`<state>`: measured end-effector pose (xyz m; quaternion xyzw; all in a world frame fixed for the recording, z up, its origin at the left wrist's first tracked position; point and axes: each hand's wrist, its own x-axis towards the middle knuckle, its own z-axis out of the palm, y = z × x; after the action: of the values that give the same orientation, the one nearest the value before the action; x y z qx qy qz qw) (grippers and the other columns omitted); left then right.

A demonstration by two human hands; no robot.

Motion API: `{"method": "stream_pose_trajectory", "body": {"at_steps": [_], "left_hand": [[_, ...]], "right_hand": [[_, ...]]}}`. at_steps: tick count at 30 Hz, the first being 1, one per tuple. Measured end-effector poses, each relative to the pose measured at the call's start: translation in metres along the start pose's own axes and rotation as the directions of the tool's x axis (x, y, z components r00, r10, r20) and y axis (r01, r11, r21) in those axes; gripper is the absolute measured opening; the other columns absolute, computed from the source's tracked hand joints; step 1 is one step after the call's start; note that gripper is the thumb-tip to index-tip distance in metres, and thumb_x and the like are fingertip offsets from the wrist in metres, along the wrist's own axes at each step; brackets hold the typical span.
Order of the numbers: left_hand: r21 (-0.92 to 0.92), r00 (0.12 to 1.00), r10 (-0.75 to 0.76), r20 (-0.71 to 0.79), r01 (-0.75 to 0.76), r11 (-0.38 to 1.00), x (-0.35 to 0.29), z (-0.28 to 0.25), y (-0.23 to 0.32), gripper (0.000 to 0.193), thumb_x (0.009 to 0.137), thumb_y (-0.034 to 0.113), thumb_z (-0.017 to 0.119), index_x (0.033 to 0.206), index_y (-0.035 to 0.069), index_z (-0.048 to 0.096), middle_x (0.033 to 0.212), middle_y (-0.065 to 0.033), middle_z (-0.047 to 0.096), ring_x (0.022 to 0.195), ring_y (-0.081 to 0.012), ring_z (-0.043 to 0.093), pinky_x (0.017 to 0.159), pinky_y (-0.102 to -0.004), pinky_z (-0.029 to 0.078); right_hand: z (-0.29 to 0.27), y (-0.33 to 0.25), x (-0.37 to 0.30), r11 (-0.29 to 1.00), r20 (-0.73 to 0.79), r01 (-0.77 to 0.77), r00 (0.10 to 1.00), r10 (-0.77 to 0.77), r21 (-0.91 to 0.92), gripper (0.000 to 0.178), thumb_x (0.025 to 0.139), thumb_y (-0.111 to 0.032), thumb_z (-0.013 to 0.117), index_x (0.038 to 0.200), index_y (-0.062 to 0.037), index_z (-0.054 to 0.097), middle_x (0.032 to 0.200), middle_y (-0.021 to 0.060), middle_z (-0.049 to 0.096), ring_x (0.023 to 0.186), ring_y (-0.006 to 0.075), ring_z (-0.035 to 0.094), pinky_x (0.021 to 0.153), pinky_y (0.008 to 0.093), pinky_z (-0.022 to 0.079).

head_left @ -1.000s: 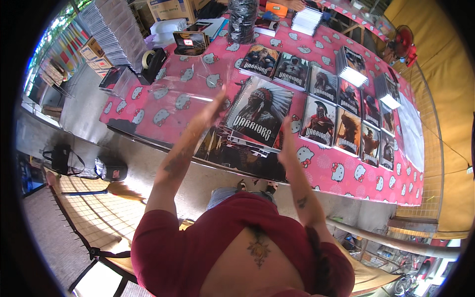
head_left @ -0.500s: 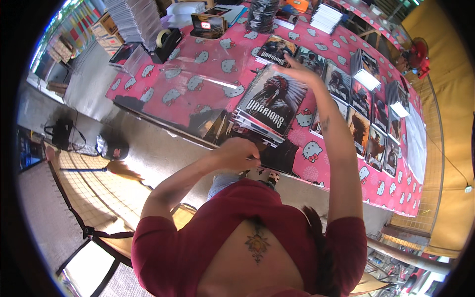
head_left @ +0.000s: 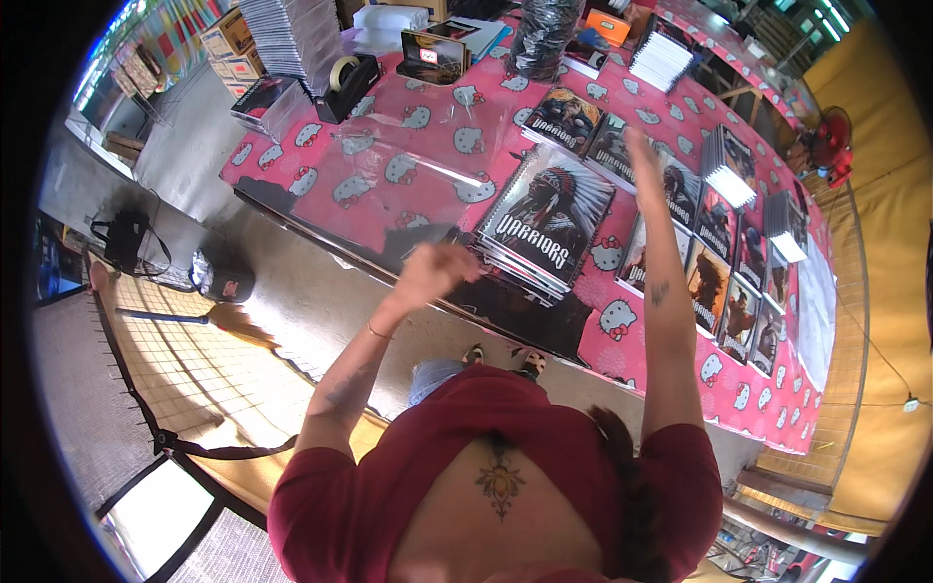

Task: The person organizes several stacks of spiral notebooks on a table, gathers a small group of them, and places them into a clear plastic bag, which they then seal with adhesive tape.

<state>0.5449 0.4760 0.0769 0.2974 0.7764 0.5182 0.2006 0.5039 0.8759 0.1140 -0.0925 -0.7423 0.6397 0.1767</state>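
Observation:
A stack of spiral-bound notebooks (head_left: 544, 219) lies near the table's front edge. Its top cover is dark, with a figure in a feathered headdress. Beside the stack's left side is my left hand (head_left: 434, 275), smeared by motion, so its fingers cannot be made out. My right hand (head_left: 642, 167) is seen edge-on beyond the stack's right side, fingers stretched out, above other notebooks. One of these, a dark-covered notebook (head_left: 611, 148), is partly behind the fingers. To the left of the stack, a clear plastic sheet (head_left: 428, 146) spreads over the pink patterned tablecloth (head_left: 316, 189).
Rows of notebooks (head_left: 714, 228) cover the table's right half, with small piles (head_left: 727, 170) among them. A tape dispenser (head_left: 347, 87) and a tall notebook stack (head_left: 292, 44) stand far left. Behind are a black-wrapped roll (head_left: 537, 44) and a red fan (head_left: 834, 136).
My right hand has moved right, off the far edge of the notebook stack. My left hand has shifted left and away from the stack's front. The view has shifted slightly.

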Motion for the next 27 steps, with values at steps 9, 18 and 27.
{"method": "stream_pose_trajectory", "body": {"at_steps": [9, 18, 27], "left_hand": [[-0.741, 0.943, -0.305, 0.136, 0.301, 0.601, 0.058, 0.052, -0.081, 0.086, 0.096, 0.069, 0.031, 0.151, 0.004, 0.023, 0.148, -0.0093, 0.033, 0.132, -0.0208, 0.032, 0.110, -0.0348, 0.024], [-0.218, 0.919, -0.113, -0.378, 0.030, 0.975, 0.054, 0.024, 0.023, 0.069, 0.097, 0.048, 0.051, 0.144, 0.000, 0.039, 0.131, -0.0197, 0.055, 0.119, -0.0306, 0.056, 0.100, -0.0438, 0.044], [0.317, 0.976, 0.186, -0.114, -0.142, 0.938, 0.076, 0.037, 0.055, 0.053, 0.088, 0.008, 0.067, 0.137, -0.002, 0.050, 0.129, -0.0190, 0.060, 0.123, -0.0257, 0.054, 0.102, -0.0343, 0.041]], "right_hand": [[0.105, 0.073, -0.199, 0.520, -0.006, -0.264, 0.888, 0.459, 0.813, 0.057, 0.103, -0.047, 0.039, 0.145, -0.0096, 0.038, 0.141, 0.0084, 0.049, 0.129, 0.0251, 0.047, 0.108, 0.0412, 0.039], [0.065, 0.119, -0.191, 0.864, -0.325, -0.232, 0.858, 0.399, 0.447, 0.076, 0.097, -0.060, 0.041, 0.151, -0.0087, 0.028, 0.147, 0.0127, 0.039, 0.134, 0.0255, 0.038, 0.110, 0.0389, 0.032], [-0.195, 0.129, -0.149, 0.861, -0.613, -0.163, 0.765, -0.198, -0.481, 0.046, 0.091, -0.032, 0.063, 0.122, 0.0024, 0.057, 0.117, 0.0216, 0.057, 0.114, 0.0345, 0.052, 0.100, 0.0406, 0.041]]}}
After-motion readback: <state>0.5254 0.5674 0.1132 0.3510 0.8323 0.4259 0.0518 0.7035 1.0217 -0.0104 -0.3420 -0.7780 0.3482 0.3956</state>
